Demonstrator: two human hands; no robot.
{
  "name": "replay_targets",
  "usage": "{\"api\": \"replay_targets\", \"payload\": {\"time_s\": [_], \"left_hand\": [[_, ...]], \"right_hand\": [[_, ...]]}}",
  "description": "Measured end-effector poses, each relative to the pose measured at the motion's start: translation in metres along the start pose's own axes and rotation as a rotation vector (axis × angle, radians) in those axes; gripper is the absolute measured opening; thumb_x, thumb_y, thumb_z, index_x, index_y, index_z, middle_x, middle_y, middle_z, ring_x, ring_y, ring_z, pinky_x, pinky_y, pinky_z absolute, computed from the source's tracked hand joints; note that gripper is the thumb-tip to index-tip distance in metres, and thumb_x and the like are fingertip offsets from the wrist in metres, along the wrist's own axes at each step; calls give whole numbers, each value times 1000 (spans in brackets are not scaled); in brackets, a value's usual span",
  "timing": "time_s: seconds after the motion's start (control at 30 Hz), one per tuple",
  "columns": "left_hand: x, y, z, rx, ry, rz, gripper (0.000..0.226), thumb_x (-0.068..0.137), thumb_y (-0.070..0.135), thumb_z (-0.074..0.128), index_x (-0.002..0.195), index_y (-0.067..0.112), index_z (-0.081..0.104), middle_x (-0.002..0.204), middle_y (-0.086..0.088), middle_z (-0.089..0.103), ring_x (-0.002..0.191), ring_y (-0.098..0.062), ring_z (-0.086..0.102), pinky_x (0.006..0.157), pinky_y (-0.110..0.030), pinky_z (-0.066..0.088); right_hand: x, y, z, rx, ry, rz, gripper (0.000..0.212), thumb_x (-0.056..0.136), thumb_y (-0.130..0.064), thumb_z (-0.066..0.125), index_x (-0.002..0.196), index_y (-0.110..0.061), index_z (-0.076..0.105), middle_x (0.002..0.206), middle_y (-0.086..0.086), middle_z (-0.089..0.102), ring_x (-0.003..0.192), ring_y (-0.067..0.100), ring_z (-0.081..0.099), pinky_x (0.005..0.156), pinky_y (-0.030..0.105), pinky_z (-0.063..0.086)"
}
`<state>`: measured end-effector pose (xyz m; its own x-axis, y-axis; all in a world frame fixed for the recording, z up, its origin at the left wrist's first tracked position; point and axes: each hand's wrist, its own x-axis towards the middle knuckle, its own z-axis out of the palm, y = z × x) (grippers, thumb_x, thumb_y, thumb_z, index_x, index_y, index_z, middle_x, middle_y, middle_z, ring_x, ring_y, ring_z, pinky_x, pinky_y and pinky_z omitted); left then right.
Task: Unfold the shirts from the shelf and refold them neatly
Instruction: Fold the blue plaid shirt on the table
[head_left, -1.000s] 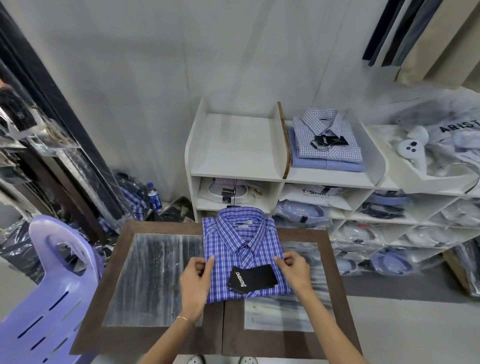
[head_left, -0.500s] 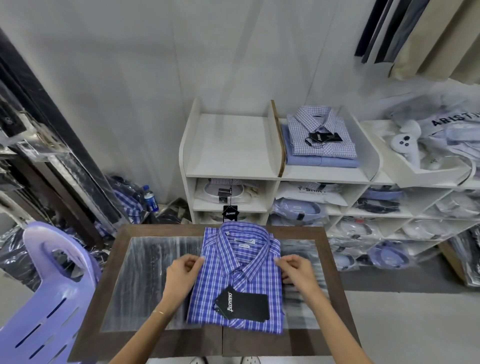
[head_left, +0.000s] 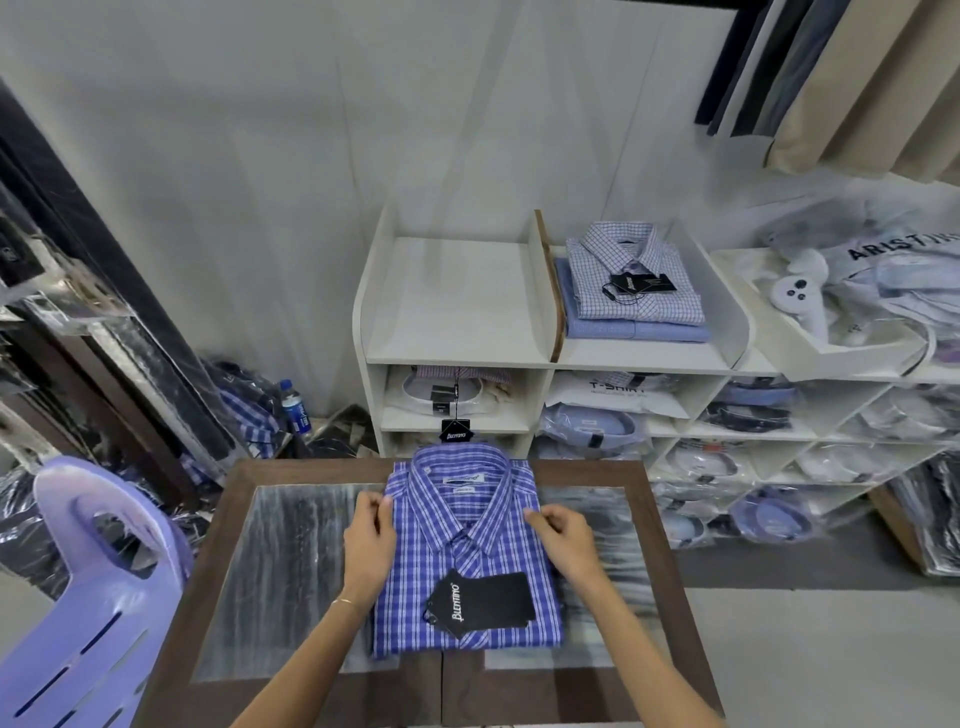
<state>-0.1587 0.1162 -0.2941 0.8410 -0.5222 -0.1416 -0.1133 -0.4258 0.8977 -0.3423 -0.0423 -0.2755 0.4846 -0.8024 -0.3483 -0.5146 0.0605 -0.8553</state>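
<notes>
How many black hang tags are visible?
4: one on the plaid shirt on the table, one on the checked shirt on the shelf top, two hanging at the left cubby. Bagged shirts may hide more.

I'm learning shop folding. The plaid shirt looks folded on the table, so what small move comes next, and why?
Probably lift the shirt by its sides: the left hand and right hand pinch its edges near the collar, it lies folded, and the shelf's top left bay is bare.
</notes>
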Motion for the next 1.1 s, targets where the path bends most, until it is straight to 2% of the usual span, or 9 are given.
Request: {"api": "replay_targets", "payload": {"time_s": [0.23, 0.4, 0.53, 0.63, 0.7, 0.77, 0.83, 0.97, 1.1], "left_hand": [[9, 8, 1, 47, 7, 15, 24, 101, 22, 42, 78, 20, 41, 61, -2, 45, 53, -13, 36, 49, -22, 32], [-11, 2, 0, 17, 27, -11, 24, 97, 38, 49, 87, 17, 52, 61, -7, 58, 50, -12, 47, 42, -21, 37], [-20, -18, -3, 147, -21, 53, 14, 99, 23, 51, 87, 16, 50, 53, 1, 48, 43, -8, 36, 40, -19, 30], [-26, -8, -5, 230, 138, 149, 10, 100, 25, 46, 92, 20, 50, 70, 6, 56, 59, -9, 49, 50, -21, 36], [-34, 5, -6, 326, 165, 510, 17, 99, 26, 43, 97, 17, 57, 88, 6, 57, 80, -8, 51, 67, -22, 40], [-44, 5, -5, 456, -4, 971, 24, 96, 27, 46, 100, 14, 65, 102, 1, 62, 95, -13, 54, 83, -28, 41], [-49, -3, -1, 550, -204, 1203, 27, 95, 30, 50, 107, 15, 69, 121, 0, 64, 114, -15, 54, 99, -33, 39], [-51, -22, 6, 511, -462, 1094, 36, 99, 30, 44, 128, 16, 62, 133, 6, 59, 133, -9, 44, 117, -28, 25], [-49, -25, 4, 478, -528, 947, 39, 103, 32, 36, 133, 18, 56, 138, 8, 55, 137, -2, 36, 115, -27, 27]], "right_hand": [[4, 1, 6, -36, 97, 21, 21, 92, -21, 62, 73, -12, 61, 69, 4, 61, 67, 15, 54, 65, 27, 42], [-8, -3, 10, -114, 201, -1, 28, 92, -33, 61, 73, -12, 59, 62, -1, 57, 57, 10, 51, 54, 22, 39], [-13, 3, 14, -223, 180, 46, 31, 90, -33, 64, 68, -15, 52, 58, -5, 50, 53, 7, 46, 53, 24, 40], [-18, -2, 14, -297, 262, -89, 21, 90, -29, 64, 102, -14, 56, 85, -2, 62, 72, 10, 59, 64, 31, 54], [-18, -8, 12, -410, 226, -335, 44, 89, -45, 59, 126, -23, 50, 118, -3, 53, 103, 11, 53, 76, 27, 53], [-14, -15, 11, -606, 78, -549, 57, 85, -59, 54, 135, -33, 46, 141, 2, 36, 132, 18, 31, 104, 37, 39], [-8, -19, 14, -838, -20, -707, 50, 82, -55, 62, 127, -34, 55, 153, 8, 27, 144, 29, 14, 115, 49, 22], [4, -28, 26, -1051, 74, -910, 24, 67, -37, 83, 80, -26, 66, 137, 13, 52, 134, 36, 38, 102, 57, 41], [5, -19, 35, -942, 177, -822, 21, 69, -36, 82, 77, -27, 65, 132, 11, 56, 132, 32, 35, 102, 54, 41]]}}
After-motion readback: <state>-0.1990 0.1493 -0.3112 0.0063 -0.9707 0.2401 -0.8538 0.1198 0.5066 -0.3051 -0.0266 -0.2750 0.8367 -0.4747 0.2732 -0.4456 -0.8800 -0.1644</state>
